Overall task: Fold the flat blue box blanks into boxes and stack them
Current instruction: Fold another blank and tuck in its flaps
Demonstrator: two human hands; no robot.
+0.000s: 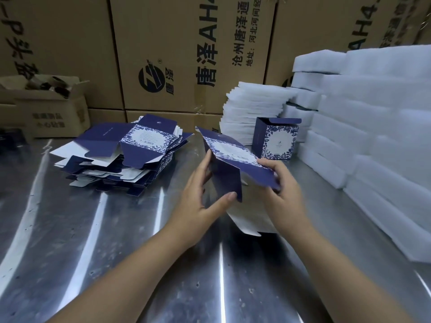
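A blue box blank [229, 159] with a white floral panel is held above the steel table, partly folded, one side panel bent down. My left hand [200, 201] grips its left edge, thumb on the lower corner of the bent panel. My right hand [283, 190] holds the right end, fingers over the top. A white inner flap hangs below, between my wrists. A messy pile of flat blue blanks [121, 155] lies to the left. One finished box [276, 138] stands upright behind the held blank, lid flap up.
The shiny steel table [116, 241] fills the foreground. White foam sheets [377, 127] are stacked high along the right, with a smaller white stack [247, 108] behind the finished box. Large brown cartons [186, 54] wall the back; an open carton [44, 106] sits far left.
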